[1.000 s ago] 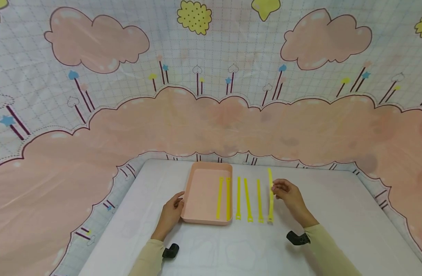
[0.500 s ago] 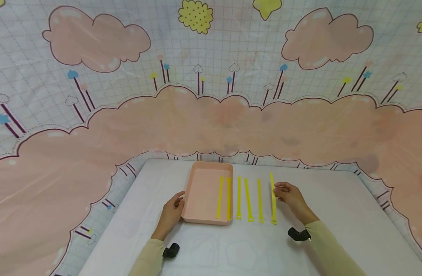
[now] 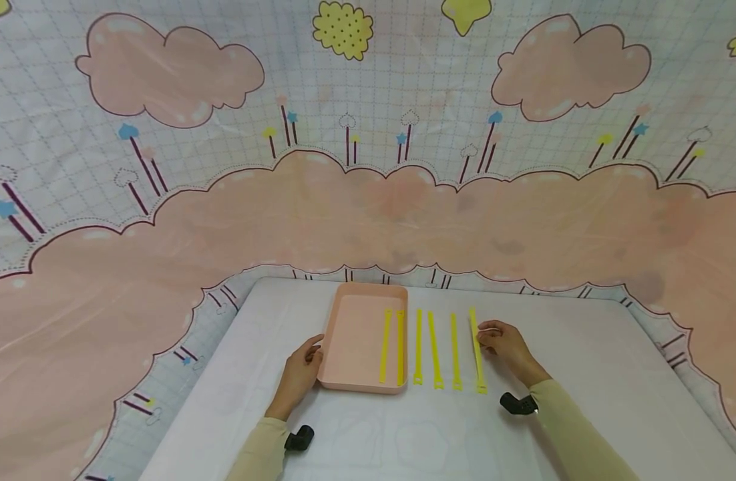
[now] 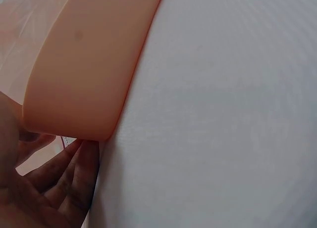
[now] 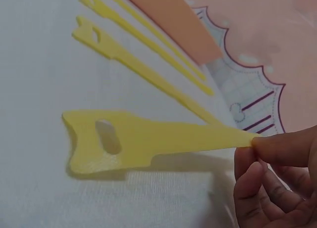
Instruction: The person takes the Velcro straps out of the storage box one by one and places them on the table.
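Observation:
My right hand (image 3: 505, 344) pinches a yellow hook-and-loop cable tie (image 5: 193, 137) by its narrow part between thumb and finger. The tie's wide slotted head (image 5: 84, 143) points away from the hand, close over the white table. My left hand (image 3: 298, 371) rests at the left side of a shallow pink tray (image 3: 351, 347), its relaxed fingertips touching the outer wall (image 4: 79, 99). Two more yellow ties lie in the tray, one (image 3: 385, 347) beside the other (image 3: 401, 351) near the right wall. Three ties, the nearest (image 3: 455, 354) included, lie in a row between tray and right hand.
White table (image 3: 368, 441) under everything; its far edge meets a patterned cloth backdrop (image 3: 368, 214) with pink clouds. A black wrist camera (image 3: 518, 403) sits on the right wrist, another (image 3: 299, 438) on the left. Both sleeves are pale yellow-green.
The tie in my right hand has shifted slightly; its top end has come nearer and its head a little to the right. My left hand stays at the tray.

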Demonstrator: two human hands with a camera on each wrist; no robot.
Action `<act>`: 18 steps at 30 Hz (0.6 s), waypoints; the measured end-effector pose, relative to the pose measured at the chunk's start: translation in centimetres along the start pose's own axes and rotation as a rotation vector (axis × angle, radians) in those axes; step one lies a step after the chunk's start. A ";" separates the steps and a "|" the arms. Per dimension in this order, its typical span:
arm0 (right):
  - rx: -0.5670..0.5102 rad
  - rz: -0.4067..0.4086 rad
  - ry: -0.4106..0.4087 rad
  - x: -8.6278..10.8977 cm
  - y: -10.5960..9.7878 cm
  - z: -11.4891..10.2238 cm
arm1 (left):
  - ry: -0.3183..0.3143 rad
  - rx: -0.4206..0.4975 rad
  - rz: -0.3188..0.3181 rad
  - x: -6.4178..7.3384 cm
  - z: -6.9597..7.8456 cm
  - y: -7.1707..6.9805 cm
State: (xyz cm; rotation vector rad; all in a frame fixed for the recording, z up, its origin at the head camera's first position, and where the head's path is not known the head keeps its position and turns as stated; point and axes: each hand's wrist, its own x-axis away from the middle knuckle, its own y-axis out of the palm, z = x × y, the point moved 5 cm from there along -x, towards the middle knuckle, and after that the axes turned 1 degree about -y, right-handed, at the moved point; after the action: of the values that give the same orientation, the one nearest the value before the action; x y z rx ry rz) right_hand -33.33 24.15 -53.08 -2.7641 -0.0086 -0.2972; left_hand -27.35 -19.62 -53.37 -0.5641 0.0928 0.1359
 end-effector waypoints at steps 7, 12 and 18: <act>0.048 0.025 0.030 -0.5 -0.1 0.9 | -0.003 -0.012 0.003 -0.1 0.1 0.0; 0.058 0.044 0.033 -0.7 -0.1 1.2 | -0.007 -0.014 0.002 0.0 0.1 0.0; 0.062 0.045 0.024 -0.5 -0.1 1.2 | -0.004 -0.012 -0.004 0.3 0.1 0.0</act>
State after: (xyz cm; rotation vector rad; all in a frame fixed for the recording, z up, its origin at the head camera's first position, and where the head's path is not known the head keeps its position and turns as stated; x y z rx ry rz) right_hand -33.62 24.72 -54.20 -2.6952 0.0502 -0.3124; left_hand -27.07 -19.53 -53.27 -0.5755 0.0869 0.1333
